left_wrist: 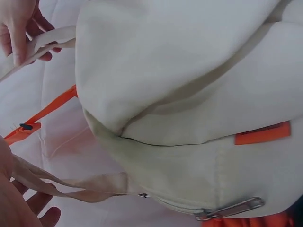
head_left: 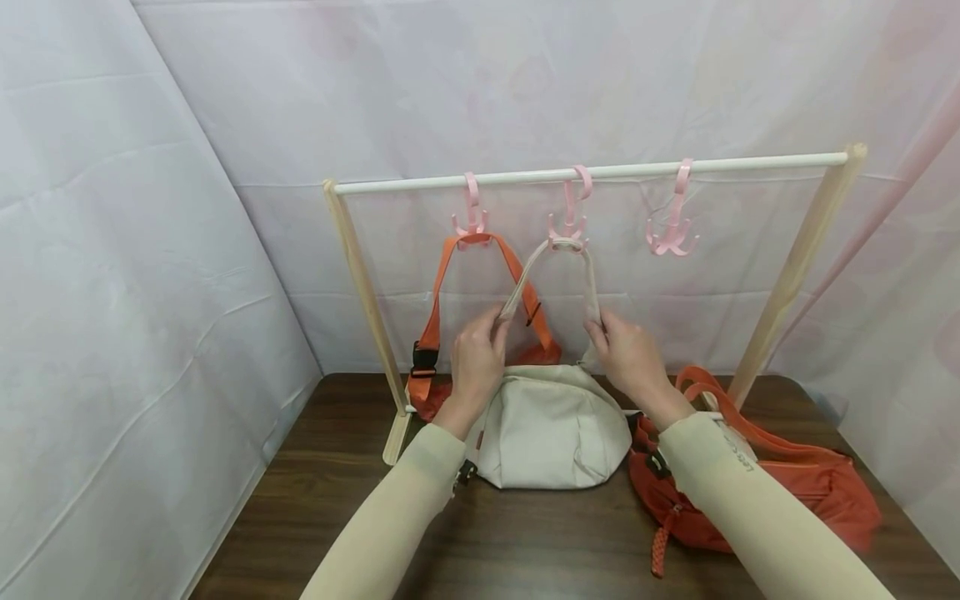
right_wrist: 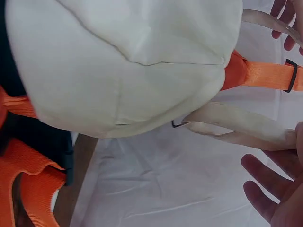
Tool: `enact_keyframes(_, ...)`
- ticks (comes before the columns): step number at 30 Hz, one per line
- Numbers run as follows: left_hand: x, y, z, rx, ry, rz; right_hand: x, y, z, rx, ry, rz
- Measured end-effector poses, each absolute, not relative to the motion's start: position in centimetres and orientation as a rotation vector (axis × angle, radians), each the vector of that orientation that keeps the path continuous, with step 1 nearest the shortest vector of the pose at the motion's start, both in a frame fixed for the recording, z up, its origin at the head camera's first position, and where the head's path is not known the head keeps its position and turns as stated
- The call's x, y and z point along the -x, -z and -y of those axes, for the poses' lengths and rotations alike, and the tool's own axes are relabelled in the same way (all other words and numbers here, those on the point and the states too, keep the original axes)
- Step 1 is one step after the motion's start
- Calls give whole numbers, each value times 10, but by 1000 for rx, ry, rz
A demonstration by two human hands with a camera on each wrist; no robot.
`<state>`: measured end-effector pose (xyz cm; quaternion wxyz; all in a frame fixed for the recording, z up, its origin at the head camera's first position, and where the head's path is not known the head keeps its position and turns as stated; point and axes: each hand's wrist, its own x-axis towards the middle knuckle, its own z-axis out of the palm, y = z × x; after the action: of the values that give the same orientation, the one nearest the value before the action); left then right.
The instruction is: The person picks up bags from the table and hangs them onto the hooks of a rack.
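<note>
Above the cream bag (head_left: 555, 433), left hand (head_left: 477, 356) at ten o'clock and right hand (head_left: 632, 356) at two grip its strap (head_left: 591, 285), which meets a pink hook (head_left: 570, 204) at twelve

Left arm (head_left: 390, 521) and right arm (head_left: 765, 508) reach forward, converging. Left hand (head_left: 477, 358) and right hand (head_left: 633, 354) roughly level, apart, both pinching; right hand's lower fingers (right_wrist: 265, 175) loosely extended.

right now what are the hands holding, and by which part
A rounded off-white fabric bag, by its pale fabric strap: the left hand grips one side, the right hand the other.
</note>
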<state>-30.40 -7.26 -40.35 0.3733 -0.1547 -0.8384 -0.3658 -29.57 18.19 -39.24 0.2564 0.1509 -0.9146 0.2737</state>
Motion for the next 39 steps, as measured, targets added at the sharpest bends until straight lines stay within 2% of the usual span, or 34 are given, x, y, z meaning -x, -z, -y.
enact_keyframes(39, 284, 422, 88, 383, 972, 2122, 271, 414, -204, -341, -755, 2549)
